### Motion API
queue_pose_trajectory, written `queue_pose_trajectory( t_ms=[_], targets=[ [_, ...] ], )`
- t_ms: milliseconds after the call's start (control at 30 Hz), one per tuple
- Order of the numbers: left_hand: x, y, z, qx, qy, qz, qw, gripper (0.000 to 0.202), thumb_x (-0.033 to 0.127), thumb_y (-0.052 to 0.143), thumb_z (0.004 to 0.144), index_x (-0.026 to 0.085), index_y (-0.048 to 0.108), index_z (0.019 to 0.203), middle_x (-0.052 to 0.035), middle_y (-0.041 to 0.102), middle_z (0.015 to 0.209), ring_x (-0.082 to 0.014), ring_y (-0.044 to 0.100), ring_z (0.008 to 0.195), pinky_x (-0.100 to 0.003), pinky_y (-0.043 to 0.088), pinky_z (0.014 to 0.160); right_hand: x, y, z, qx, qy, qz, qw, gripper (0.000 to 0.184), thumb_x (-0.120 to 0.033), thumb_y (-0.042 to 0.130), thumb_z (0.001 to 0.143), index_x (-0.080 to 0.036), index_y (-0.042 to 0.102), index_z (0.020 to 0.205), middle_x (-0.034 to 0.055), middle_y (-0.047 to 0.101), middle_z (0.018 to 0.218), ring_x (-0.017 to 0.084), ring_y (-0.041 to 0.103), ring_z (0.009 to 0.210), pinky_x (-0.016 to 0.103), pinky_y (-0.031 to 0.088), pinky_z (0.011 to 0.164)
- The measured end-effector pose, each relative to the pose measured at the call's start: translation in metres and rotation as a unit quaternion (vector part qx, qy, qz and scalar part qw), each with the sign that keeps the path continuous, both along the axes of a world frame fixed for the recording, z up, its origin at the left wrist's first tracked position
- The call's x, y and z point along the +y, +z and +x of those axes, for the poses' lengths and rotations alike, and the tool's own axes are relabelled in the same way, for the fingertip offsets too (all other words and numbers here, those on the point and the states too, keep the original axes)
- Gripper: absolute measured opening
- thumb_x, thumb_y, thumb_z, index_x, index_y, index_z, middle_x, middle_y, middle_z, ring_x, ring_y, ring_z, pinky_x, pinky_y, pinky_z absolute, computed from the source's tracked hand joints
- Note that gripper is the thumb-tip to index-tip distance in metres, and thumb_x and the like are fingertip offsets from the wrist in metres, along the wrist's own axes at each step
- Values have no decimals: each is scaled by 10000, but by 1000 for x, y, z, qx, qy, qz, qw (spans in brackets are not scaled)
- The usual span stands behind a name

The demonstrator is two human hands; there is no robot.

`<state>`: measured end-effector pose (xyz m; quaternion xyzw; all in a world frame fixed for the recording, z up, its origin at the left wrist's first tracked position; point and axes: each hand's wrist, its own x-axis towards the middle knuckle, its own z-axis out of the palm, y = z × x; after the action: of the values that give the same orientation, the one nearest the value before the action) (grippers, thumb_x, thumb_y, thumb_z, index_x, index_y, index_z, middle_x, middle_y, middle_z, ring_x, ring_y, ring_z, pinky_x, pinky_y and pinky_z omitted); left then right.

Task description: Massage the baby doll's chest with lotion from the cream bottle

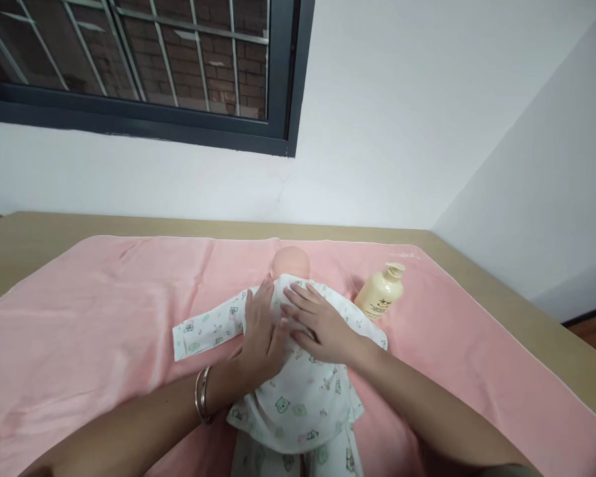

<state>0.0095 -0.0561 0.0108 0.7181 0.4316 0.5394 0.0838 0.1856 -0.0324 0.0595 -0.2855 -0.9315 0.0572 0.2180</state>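
A baby doll [291, 262] lies on a pink blanket, its bald head pointing away from me. It wears a white printed top [298, 404] and matching trousers [328, 457], with the sleeves spread to both sides. My left hand [263, 331] rests flat on the left part of the doll's upper body, fingers stretched out. On the right part, my right hand [322, 324] lies with its fingers spread, pointing left. Neither hand grasps anything. Beyond the right sleeve is a pale yellow pump bottle [381, 291], tilted on the blanket.
The pink blanket [104, 318] covers most of a wooden table [541, 331]. A white wall [367, 132] rises behind the table's back edge. Above on the left is a dark-framed window [179, 126] with metal bars.
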Motion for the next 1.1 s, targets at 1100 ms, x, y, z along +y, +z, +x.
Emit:
queue_pose_trajectory(
  t_ms=[1100],
  targets=[
    [-2,-6,-3,-91,-64,-26,993,563,417,221,1016,195,183,1531,-158,308,1545,-309,287,1442,-573,252,1179,-16,-10,2,-15,109,45,993,372,-258,475,896,-264,649,1224,42,614,1347,255,351,1424,564,193,1199]
  ],
)
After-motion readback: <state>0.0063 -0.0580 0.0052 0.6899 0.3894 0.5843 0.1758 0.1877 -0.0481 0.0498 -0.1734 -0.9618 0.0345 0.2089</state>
